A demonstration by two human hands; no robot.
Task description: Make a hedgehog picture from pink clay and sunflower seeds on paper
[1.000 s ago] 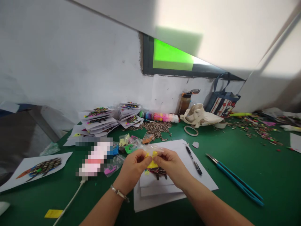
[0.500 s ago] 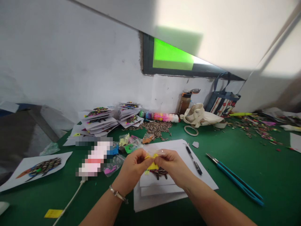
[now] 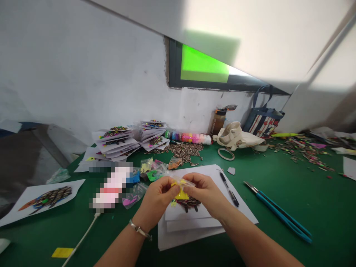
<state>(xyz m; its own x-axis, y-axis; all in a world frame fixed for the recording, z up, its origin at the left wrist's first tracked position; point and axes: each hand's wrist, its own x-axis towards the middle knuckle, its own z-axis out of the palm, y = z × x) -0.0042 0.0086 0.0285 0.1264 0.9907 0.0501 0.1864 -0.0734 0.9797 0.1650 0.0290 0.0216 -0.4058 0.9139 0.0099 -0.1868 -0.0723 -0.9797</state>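
Note:
My left hand (image 3: 162,194) and my right hand (image 3: 202,191) pinch a small clear bag with yellow clay (image 3: 182,193) between them, fingertips nearly touching. Under the bag, a figure of striped seeds (image 3: 190,204) with bits of red and yellow lies on stacked white paper (image 3: 191,226). A black pen (image 3: 229,188) rests on the sheets, right of my right hand. Left of my left hand are small bags with pink (image 3: 130,200), green and blue clay.
Blue tweezers (image 3: 283,215) lie at the right. Behind are loose seeds (image 3: 186,151), a tape roll (image 3: 226,154), a cloth bag (image 3: 236,137), a bottle (image 3: 218,121) and stacks of decorated sheets (image 3: 118,142). A cable (image 3: 83,237) and a seed picture (image 3: 47,198) are at the left.
My right hand's fingers have shifted slightly on the bag, and its clear top lies differently between my hands. The seed figure beneath shows a little more.

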